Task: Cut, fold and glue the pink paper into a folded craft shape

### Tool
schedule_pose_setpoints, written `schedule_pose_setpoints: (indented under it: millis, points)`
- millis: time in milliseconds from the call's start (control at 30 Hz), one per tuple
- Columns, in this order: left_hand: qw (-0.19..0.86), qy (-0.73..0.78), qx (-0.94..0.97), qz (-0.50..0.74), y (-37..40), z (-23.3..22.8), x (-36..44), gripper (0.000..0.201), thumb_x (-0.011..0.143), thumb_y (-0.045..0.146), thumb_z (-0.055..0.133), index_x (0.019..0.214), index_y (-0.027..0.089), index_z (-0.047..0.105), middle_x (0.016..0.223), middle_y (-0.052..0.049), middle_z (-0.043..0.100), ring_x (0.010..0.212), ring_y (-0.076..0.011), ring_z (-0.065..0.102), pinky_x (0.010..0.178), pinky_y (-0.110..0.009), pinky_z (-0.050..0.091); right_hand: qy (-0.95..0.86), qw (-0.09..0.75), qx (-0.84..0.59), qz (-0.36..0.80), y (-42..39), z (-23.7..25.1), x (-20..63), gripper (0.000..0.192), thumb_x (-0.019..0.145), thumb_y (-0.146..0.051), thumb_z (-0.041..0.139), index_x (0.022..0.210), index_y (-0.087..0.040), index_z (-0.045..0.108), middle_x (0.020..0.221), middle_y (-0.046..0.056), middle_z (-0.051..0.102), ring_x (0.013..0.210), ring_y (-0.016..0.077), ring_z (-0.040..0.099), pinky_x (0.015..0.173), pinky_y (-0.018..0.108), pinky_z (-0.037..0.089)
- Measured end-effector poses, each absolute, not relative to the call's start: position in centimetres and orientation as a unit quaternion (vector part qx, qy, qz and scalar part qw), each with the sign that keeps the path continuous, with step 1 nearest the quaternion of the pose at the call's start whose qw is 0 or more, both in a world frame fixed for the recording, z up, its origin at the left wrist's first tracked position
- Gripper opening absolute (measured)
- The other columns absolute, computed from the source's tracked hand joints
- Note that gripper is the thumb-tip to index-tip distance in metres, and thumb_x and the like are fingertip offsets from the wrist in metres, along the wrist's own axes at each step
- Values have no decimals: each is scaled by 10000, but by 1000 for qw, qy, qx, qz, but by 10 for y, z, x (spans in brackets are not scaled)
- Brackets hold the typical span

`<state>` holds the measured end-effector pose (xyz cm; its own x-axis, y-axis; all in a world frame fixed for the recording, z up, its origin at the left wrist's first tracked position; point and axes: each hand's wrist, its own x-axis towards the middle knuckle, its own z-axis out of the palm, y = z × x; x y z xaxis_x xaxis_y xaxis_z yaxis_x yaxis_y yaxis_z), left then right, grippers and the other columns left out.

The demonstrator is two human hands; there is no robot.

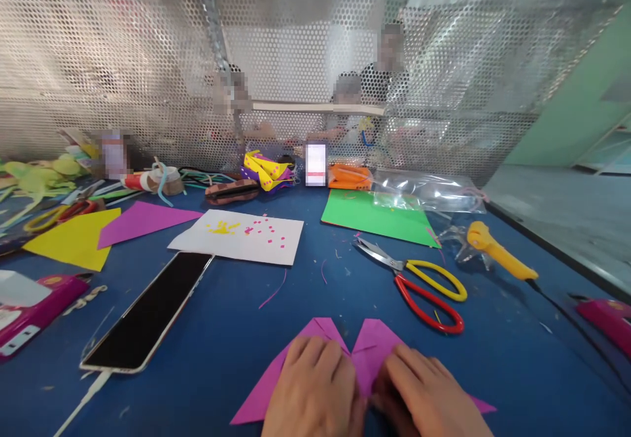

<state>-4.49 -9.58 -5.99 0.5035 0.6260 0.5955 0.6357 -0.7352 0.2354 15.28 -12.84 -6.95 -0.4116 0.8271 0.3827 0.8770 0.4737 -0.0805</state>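
A sheet of folded purple paper lies on the blue table at the near edge, with two blunt peaks pointing away from me and a wing spreading out to each side. My left hand presses down on its left half, fingers curled and fingertips hidden. Over the right half bends my right hand, its fingers closed against the paper near the centre fold. The lower middle of the paper is covered by both hands. Beyond the right hand rest scissors with one yellow and one red handle, blades apart.
A phone on a white cable lies left. Behind it is white paper with small yellow and pink cuttings. Green sheets lie back right, near a yellow glue gun. A perforated metal screen closes the back; people sit behind it.
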Motion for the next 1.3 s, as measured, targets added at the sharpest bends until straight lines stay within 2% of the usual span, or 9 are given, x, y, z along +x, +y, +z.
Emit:
schedule_pose_setpoints:
  millis: [133, 400, 600, 733, 867, 967, 1100, 1200, 1300]
  points:
    - [7, -375, -877, -302, -103, -52, -44, 110, 828, 118, 522, 761, 203, 538, 747, -12, 591, 693, -197, 502, 669, -362, 373, -825, 181, -535, -17, -132, -59, 147, 148, 846, -87, 526, 825, -233, 534, 766, -1, 637, 631, 185, 616, 548, 280, 400]
    - [-10, -403, -883, -240, -113, -35, -42, 190, 910, 97, 469, 781, 194, 569, 790, -25, 611, 731, -207, 525, 722, -383, 409, -807, 228, -544, 18, -133, -49, 137, 141, 850, -79, 539, 806, -213, 549, 770, 7, 636, 670, 184, 609, 602, 285, 373]
    - [-59, -424, -880, -206, -114, -27, -41, 164, 920, 115, 532, 780, 191, 568, 801, -17, 606, 774, -219, 537, 768, -398, 389, -795, 193, -568, 94, -142, -31, 151, 137, 905, -101, 606, 812, -201, 592, 821, 2, 631, 767, 183, 588, 715, 320, 398]
    - [-84, -419, -880, -206, -112, -26, -41, 172, 934, 131, 533, 775, 185, 567, 807, -19, 605, 784, -219, 549, 769, -397, 373, -775, 244, -564, 145, -150, -30, 165, 115, 946, -125, 608, 878, -215, 627, 896, -6, 634, 862, 165, 587, 829, 340, 397]
    - [-85, -422, -881, -197, -111, -26, -41, 164, 923, 132, 549, 768, 183, 565, 802, -21, 604, 792, -219, 550, 779, -396, 373, -765, 288, -560, 133, -155, -36, 168, 120, 982, -142, 553, 914, -206, 628, 931, 16, 626, 887, 167, 583, 839, 349, 388]
    - [-90, -423, -879, -203, -111, -27, -41, 172, 928, 139, 542, 764, 183, 563, 791, -14, 599, 784, -212, 548, 779, -392, 370, -763, 261, -580, 114, -154, -37, 164, 168, 994, -152, 503, 876, -191, 616, 895, 33, 605, 852, 184, 564, 782, 353, 370]
    - [-117, -424, -871, -217, -111, -27, -42, 176, 927, 147, 543, 757, 188, 567, 784, -4, 610, 779, -203, 546, 780, -387, 363, -776, 184, -602, 48, -151, -32, 160, 182, 956, -144, 503, 796, -186, 578, 814, 37, 571, 750, 202, 510, 693, 351, 317]
    - [-131, -426, -868, -219, -110, -27, -43, 189, 936, 153, 527, 755, 190, 567, 784, -4, 614, 777, -198, 539, 778, -387, 358, -781, 147, -607, 5, -148, -29, 160, 170, 930, -147, 519, 770, -189, 559, 775, 35, 549, 708, 208, 491, 673, 353, 301]
    - [-127, -425, -870, -217, -109, -26, -42, 193, 934, 156, 530, 746, 188, 555, 781, -8, 603, 774, -202, 529, 768, -390, 355, -788, 135, -601, 11, -145, -29, 163, 183, 938, -181, 533, 755, -197, 538, 757, 26, 539, 690, 208, 495, 661, 348, 297]
